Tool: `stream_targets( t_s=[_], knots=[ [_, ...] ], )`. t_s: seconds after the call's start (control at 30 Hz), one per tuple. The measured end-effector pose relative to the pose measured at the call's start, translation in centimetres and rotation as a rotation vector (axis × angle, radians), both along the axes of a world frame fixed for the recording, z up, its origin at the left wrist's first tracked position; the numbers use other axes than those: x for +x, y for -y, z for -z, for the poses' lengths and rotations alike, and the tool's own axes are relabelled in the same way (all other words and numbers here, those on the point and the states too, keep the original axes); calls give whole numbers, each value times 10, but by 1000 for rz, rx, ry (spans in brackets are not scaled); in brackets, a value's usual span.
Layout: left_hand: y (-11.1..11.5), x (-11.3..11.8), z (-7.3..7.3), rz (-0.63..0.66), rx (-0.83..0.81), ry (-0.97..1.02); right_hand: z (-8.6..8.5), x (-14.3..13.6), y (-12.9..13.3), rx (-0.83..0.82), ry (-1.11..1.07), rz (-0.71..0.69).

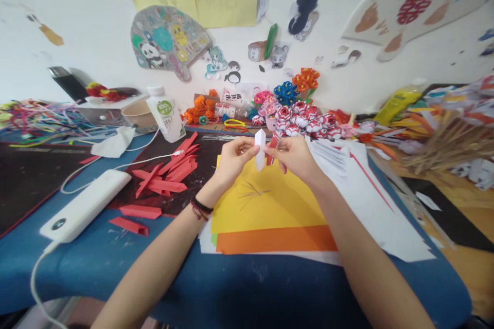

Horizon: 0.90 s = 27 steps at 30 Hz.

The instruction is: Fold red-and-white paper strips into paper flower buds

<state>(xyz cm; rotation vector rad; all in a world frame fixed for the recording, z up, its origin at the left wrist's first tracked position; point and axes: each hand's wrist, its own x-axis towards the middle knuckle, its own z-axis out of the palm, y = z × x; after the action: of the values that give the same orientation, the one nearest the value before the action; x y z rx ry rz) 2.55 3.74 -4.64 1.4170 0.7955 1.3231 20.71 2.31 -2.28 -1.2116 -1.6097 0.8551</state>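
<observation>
My left hand (238,157) pinches a small folded white paper piece (260,150) with pointed ends, held upright above the yellow paper (270,200). Close beside it, my right hand (292,157) grips a folded red paper piece (272,148) with pale edges, its fingertips near the white piece. Whether the two pieces touch is hard to tell. Several folded red paper strips (170,180) lie in a loose pile to the left on a dark mat. On the yellow paper, below my hands, are a few thin dark lines or wires.
A white power bank (85,205) with cables lies at the left, near a white glue bottle (166,115). Paper flowers (304,118) stand along the wall. White sheets (370,205) spread to the right, with brown sticks (455,139) beyond.
</observation>
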Motion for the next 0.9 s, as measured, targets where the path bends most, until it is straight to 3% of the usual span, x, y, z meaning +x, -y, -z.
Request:
stream_targets(
  t_s=[0.13, 0.3, 0.37, 0.47, 0.6, 0.67, 0.8, 0.9],
  knots=[
    [4, -2, 1, 69, -122, 34, 0, -2, 3, -47, -8, -95],
    [11, -2, -3, 257, -213, 70, 3, -3, 4, -118, -195, -278],
    [12, -1, -4, 222, -199, 90, 5, -4, 3, -112, -231, -308],
    [12, 0, -3, 42, -65, 73, 6, -7, 2, -102, -242, -267],
    [11, 0, -2, -160, 204, -171, 6, -7, 2, -98, -216, -209],
    [11, -1, -2, -183, 232, -248, 6, -6, 2, -93, -166, -189],
    [6, -3, -1, -95, 99, -240, 6, -6, 3, -92, -3, -158],
    [5, -5, 0, -103, 92, -316, 10, -7, 1, -86, 83, -151]
  ],
)
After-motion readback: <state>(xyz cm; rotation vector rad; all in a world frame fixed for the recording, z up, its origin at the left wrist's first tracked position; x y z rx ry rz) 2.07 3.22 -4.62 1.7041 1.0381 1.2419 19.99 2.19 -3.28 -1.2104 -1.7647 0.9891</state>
